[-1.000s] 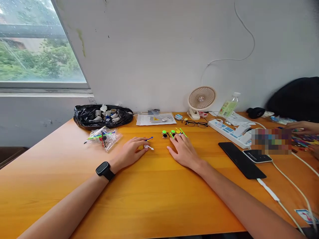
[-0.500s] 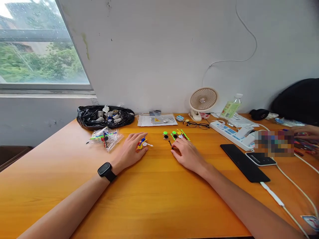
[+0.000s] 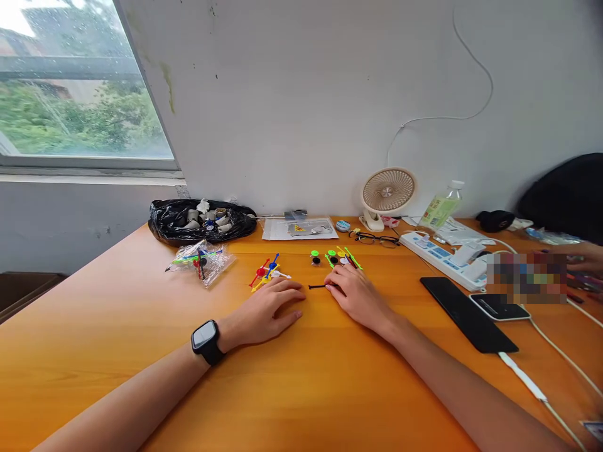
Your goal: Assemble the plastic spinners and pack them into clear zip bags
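Observation:
My right hand (image 3: 357,295) pinches the end of a thin black plastic arrow (image 3: 316,287), which points left just above the table. My left hand (image 3: 271,307) lies low over the wood, fingers apart and holding nothing, with its fingertips short of the arrow's tip. Just beyond it are plastic spinner arrows: a red one (image 3: 260,272), a blue one (image 3: 272,266), a yellow one (image 3: 257,288) and a white one (image 3: 281,274). Small green discs (image 3: 315,253) and black discs (image 3: 316,260) sit behind my right hand, beside green arrows (image 3: 353,258) partly hidden by its fingers.
A clear plastic bag (image 3: 219,267) with more arrows lies left. Behind stand a black bag (image 3: 162,229) of rolls, a papers packet (image 3: 273,230), glasses (image 3: 377,239) and a fan (image 3: 388,190). Rightward are a power strip (image 3: 431,254), a phone (image 3: 466,314) and another person's hand (image 3: 588,257).
My left hand has drawn back toward me and right, uncovering the red, blue and yellow arrows. The black arrow at my right fingers has swung to point left.

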`<state>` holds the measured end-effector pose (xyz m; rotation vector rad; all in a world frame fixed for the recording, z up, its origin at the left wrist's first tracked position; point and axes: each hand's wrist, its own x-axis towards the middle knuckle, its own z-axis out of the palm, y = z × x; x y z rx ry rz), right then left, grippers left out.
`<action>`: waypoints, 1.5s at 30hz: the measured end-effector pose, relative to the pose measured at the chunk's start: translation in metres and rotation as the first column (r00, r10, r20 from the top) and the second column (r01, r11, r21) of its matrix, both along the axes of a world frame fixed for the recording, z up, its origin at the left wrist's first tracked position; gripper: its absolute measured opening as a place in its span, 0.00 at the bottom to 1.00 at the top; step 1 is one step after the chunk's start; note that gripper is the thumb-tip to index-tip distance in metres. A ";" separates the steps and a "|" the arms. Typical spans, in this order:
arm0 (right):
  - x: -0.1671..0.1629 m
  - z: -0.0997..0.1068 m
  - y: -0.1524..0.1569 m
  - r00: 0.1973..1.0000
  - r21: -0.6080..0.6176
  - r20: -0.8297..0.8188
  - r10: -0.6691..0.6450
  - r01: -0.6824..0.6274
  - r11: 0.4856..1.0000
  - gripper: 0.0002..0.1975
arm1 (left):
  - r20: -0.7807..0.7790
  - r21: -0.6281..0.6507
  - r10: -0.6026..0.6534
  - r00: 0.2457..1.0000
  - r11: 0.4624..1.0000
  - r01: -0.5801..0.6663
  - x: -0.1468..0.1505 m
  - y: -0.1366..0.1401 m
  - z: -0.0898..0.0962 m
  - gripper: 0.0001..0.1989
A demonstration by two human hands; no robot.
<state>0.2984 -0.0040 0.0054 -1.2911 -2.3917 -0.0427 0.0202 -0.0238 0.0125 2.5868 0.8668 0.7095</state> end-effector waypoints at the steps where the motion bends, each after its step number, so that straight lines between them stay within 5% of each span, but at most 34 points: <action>1: 0.000 0.000 0.000 1.000 -0.001 0.002 0.002 -0.002 1.000 0.05 | 0.008 0.006 0.025 1.000 1.000 -0.025 -0.002 0.003 -0.001 0.16; 7: -0.002 0.003 -0.001 0.997 -0.014 -0.066 -0.028 0.027 1.000 0.04 | 0.068 0.046 0.148 0.987 0.987 -0.151 -0.010 0.018 -0.010 0.14; 15: 0.004 -0.004 0.008 0.947 -0.044 -0.319 -0.032 0.018 0.999 0.10 | 0.011 0.050 0.111 0.994 0.993 -0.111 -0.011 0.016 -0.009 0.15; 39: 0.007 -0.014 0.024 0.959 0.013 -0.283 0.030 -0.027 1.000 0.16 | -0.023 0.060 0.092 0.995 0.994 -0.091 -0.008 0.011 -0.006 0.15; 45: 0.002 0.003 0.010 0.907 -0.117 -0.417 -0.058 0.009 0.993 0.12 | 0.041 0.021 0.102 0.994 0.994 -0.103 -0.004 0.003 -0.005 0.25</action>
